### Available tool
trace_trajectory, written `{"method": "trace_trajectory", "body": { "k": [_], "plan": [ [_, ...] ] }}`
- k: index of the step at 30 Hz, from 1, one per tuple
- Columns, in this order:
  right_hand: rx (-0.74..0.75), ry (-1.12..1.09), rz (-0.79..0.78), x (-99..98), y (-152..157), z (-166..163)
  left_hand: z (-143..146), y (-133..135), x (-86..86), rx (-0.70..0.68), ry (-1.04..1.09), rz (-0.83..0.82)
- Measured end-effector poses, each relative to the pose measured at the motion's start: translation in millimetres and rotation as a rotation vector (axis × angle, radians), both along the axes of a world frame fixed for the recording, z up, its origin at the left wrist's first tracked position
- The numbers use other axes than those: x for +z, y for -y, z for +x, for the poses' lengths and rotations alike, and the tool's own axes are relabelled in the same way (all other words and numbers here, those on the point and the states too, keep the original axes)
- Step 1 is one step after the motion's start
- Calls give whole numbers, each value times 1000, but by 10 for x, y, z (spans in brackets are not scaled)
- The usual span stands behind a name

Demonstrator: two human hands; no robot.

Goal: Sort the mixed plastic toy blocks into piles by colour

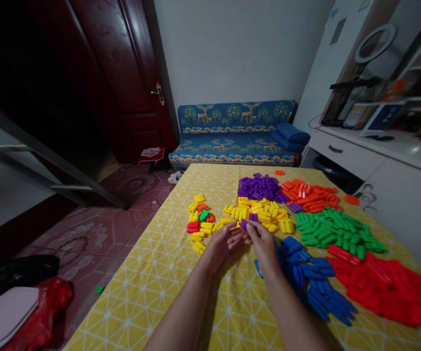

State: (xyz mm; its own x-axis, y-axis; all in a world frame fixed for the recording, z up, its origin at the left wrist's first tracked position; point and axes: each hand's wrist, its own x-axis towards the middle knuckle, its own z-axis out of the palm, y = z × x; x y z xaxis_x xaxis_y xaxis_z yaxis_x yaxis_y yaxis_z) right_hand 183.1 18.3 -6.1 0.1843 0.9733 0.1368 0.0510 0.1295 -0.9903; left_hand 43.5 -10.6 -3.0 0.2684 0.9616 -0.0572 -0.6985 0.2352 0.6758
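Observation:
My right hand (263, 241) pinches a small purple plastic piece (243, 224) between thumb and fingers at the near edge of the yellow pile (265, 210). Close beside it, my left hand (224, 242) has its fingers stretched out and apart, their tips near my right fingers; nothing shows in its grasp. Another purple piece (253, 217) lies among the yellow ones just beyond. To the left is a loose group of mostly yellow pieces, with a green piece (203, 215), a red piece (193, 227) and orange ones among them.
Sorted piles surround my hands: purple (259, 187), orange (307, 195), green (338, 230), blue (305, 273) and red (389, 285). They lie on a table with a yellow patterned cloth (152, 292). Beyond stands a blue sofa (232, 141). A green piece (99, 289) is on the floor.

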Motion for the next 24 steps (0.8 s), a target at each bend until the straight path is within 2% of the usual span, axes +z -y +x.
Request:
{"method": "trace_trajectory", "body": {
  "k": [5,10,19,24],
  "plan": [
    [-82,-87,-6,-26,-60,90,1,-19,-57,17,-55,-8],
    [-155,98,22,-17,-107,188,0,-31,-90,43,-101,-11],
    [12,446,-47,138,-333,191,34,-2,-60,77,-117,-36],
    [40,510,-61,160,-405,196,41,-4,-71,76,-108,-25]
  ]
}}
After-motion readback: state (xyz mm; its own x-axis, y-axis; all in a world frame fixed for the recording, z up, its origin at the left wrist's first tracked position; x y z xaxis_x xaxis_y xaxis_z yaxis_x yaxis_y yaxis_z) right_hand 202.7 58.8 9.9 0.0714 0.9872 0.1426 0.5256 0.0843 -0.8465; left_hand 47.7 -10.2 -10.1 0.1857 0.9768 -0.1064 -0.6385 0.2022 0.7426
